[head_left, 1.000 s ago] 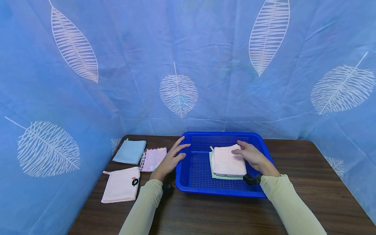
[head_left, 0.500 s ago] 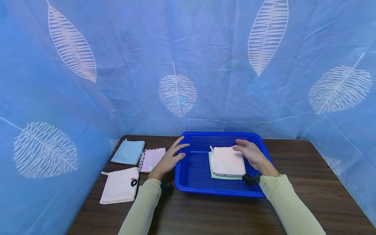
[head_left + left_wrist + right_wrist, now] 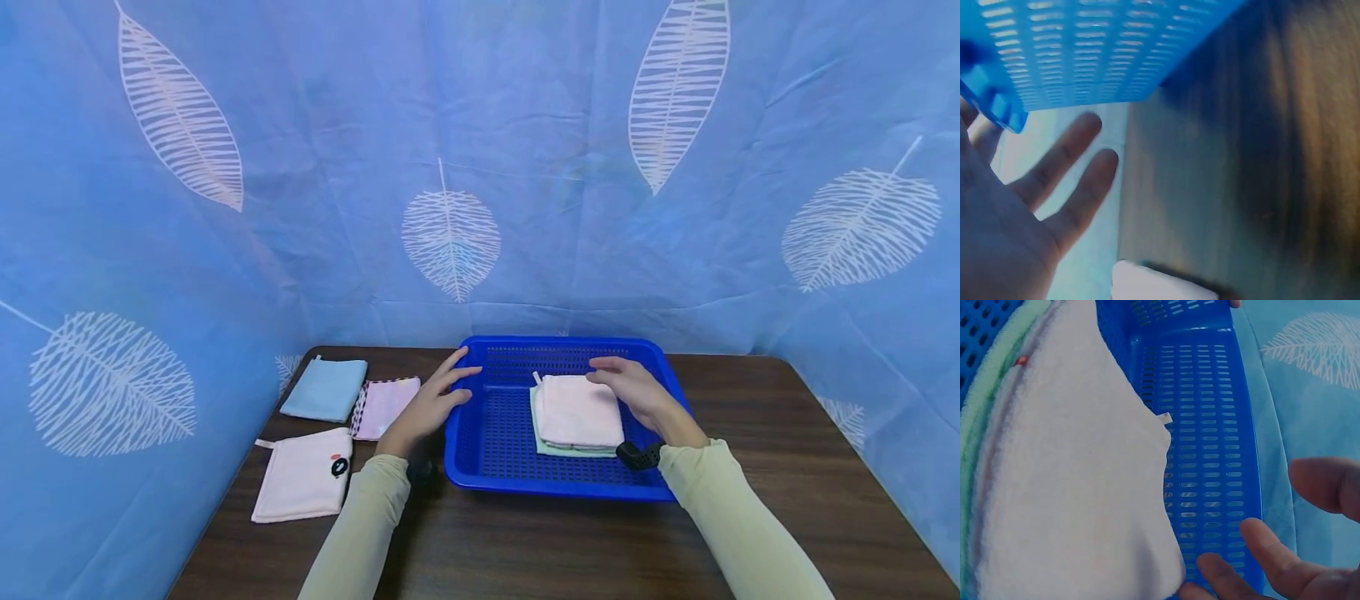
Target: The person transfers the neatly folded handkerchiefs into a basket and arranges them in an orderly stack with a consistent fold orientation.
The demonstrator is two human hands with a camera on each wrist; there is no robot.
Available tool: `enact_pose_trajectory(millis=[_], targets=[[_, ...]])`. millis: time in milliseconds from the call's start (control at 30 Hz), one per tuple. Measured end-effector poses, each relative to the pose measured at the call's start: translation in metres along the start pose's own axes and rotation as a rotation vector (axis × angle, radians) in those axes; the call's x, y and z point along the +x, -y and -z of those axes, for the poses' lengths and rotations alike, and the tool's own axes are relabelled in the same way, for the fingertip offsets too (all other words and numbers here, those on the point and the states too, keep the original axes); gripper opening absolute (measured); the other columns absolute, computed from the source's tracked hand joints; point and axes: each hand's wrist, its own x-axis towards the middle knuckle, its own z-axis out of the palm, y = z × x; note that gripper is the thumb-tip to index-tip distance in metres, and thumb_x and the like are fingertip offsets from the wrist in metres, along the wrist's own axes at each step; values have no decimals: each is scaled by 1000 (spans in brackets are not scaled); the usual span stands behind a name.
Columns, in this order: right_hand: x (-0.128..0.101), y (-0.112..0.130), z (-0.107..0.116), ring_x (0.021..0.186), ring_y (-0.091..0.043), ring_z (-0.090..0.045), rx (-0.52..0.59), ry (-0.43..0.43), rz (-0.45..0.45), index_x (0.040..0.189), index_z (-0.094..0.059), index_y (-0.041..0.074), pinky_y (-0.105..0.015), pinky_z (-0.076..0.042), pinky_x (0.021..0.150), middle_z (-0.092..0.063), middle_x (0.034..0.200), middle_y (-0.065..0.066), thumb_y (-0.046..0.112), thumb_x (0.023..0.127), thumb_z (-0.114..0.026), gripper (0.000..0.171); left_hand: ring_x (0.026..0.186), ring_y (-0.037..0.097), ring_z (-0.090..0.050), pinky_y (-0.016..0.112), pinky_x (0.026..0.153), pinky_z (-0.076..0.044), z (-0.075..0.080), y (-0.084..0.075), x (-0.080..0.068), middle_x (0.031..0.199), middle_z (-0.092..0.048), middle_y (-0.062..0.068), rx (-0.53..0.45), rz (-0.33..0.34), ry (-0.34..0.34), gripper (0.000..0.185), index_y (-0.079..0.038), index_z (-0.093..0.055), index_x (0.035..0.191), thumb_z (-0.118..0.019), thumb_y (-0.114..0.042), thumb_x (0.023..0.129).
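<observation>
In the head view a blue plastic basket (image 3: 504, 479) holds a folded pale pink towel (image 3: 581, 410) lying over other folded towels, with a light green towel (image 3: 542, 447) at the bottom. My right hand (image 3: 645, 400) hovers by the far right corner of this stack, fingers spread and holding nothing. In the right wrist view, the fingertips (image 3: 1266, 540) lie near the pink towel's edge; contact there is hard to tell. Against the basket's left rim my left hand (image 3: 429, 408) rests with fairly straight fingers, and the left wrist view shows two fingers (image 3: 1069, 159) free beneath the rim.
Left of the basket lie a folded light blue towel (image 3: 325, 390), a purple towel with a checked edge (image 3: 386, 407) and a white towel with a black motif (image 3: 300, 475). They share the dark wooden table (image 3: 525, 550). A leaf-patterned blue curtain (image 3: 525, 250) hangs behind.
My right hand has lifted its thumb off the pink towel and drifted slightly. The left hand keeps its place at the rim. The whole head view has shifted a little.
</observation>
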Motion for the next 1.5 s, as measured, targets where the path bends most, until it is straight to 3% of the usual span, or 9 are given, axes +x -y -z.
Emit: enact_pose_trajectory(millis=[267,400,533,833,967,1100,1333,1500], targets=[[-5,2,0,152,-50,-22,-61,65,-5,154,-36,-2,-67,-18,123,-29,162,-28,33,102,-58,67,159,35,-16,76,116,-24,2,-9,-3,170,-19,-18,173,-8,-21,42,-36,-55,147,-53,-27,105],[-8,5,2,152,-50,-22,-111,90,20,154,-37,-1,-68,-20,122,-29,163,-28,41,102,-59,71,153,33,-26,76,114,-28,2,-11,-6,170,-20,-19,259,-14,-40,42,-41,-53,147,-52,-31,106],[-14,9,6,151,-51,-24,-186,98,48,154,-37,0,-70,-22,120,-30,162,-29,48,101,-58,75,148,29,-30,74,112,-33,2,-12,-8,170,-21,-18,295,-21,-54,43,-42,-52,148,-52,-32,106],[-32,28,12,150,-56,-19,-500,68,135,154,-39,3,-73,-30,114,-22,164,-33,59,100,-52,79,149,29,-30,73,112,-35,5,-16,-11,170,-21,-18,348,-11,-47,43,-44,-48,149,-50,-40,107],[-39,33,15,150,-57,-16,-531,61,167,159,-28,0,-74,-29,114,-17,164,-33,61,100,-52,87,148,30,-31,71,113,-34,6,-17,-12,170,-22,-16,368,-29,-58,43,-42,-49,150,-49,-41,107],[-45,35,22,150,-58,-10,-544,34,208,161,-17,-2,-76,-24,113,-11,165,-34,60,100,-52,94,147,30,-34,68,114,-35,7,-17,-12,169,-26,-14,394,-51,-110,42,-39,-51,149,-49,-41,107],[-57,42,34,149,-62,-4,-605,-11,208,162,-12,0,-82,-18,110,-1,164,-36,63,98,-53,98,149,27,-34,65,113,-38,12,-18,-14,168,-27,-17,427,-101,-204,44,-41,-48,151,-49,-42,107],[-62,43,41,149,-63,1,-638,-32,216,164,-7,3,-84,-15,108,4,165,-35,63,97,-54,101,152,25,-32,66,113,-38,14,-19,-16,168,-25,-18,446,-143,-234,47,-44,-41,153,-48,-42,107]])
